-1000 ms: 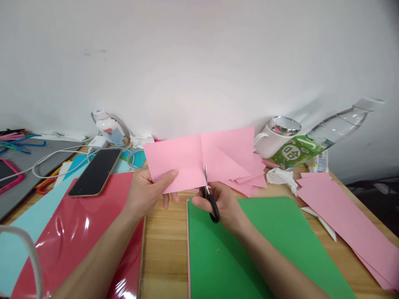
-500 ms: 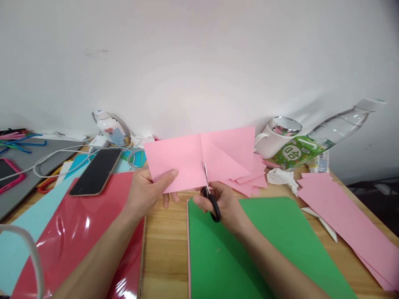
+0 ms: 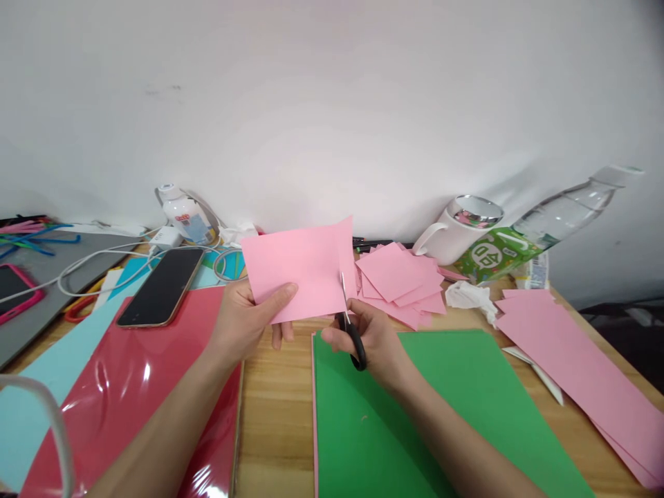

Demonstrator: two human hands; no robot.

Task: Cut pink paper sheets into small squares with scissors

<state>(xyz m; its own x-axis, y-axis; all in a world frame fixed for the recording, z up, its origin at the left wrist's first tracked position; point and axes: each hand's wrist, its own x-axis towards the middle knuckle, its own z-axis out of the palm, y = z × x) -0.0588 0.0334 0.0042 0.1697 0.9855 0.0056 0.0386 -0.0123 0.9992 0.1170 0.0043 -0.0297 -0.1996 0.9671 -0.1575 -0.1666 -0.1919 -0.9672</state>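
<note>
My left hand (image 3: 254,311) pinches the lower left corner of a pink sheet of paper (image 3: 295,266), thumb in front and fingers behind. The sheet is held up above the table, and its right part bends back along a crease. My right hand (image 3: 371,339) is closed around the black handles of a pair of scissors (image 3: 355,342). Their blades point up and lie at the paper's lower edge near the crease. Just behind my right hand is a pile of pink paper pieces (image 3: 397,277). Green paper (image 3: 440,401) lies under my right forearm.
A red plastic-wrapped pack (image 3: 176,346) carries a phone (image 3: 162,287) on the left. Behind stand a small white bottle (image 3: 185,216) and a white mug (image 3: 459,232). A clear bottle (image 3: 565,207) leans at the wall. Pink strips (image 3: 581,380) and crumpled tissue (image 3: 471,299) lie right.
The right part of the pink sheet has swung back and now shows as a narrow flap, exposing more of the pile behind. Both hands have stayed nearly in place.
</note>
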